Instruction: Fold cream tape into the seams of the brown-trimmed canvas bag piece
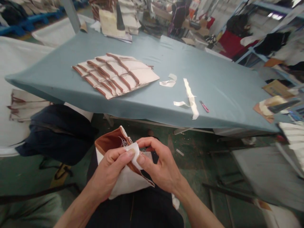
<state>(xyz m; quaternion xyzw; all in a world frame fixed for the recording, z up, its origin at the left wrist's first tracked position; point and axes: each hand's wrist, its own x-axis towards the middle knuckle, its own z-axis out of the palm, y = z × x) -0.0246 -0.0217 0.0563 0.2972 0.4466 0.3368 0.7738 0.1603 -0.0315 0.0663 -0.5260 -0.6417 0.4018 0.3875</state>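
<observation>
A cream fabric pouch (129, 183) with a brown lining rests over my lap, its mouth facing up and loose threads at the edge. My left hand (112, 167) pinches a white strip (136, 154) against the pouch's edge, thumb on top. From the other side, my right hand (161, 161) has its thumb and fingers closed on the same strip and the seam beside it. The parts of the fingers behind the fabric are hidden.
On the blue-green table (220, 91) lie a fanned stack of cream pouches with brown edging (116, 74), several white tape strips (190, 95) and a small pink cutter (204, 106). A dark cloth bundle (61, 133) is at the left. A grey panel (263, 171) stands at the right.
</observation>
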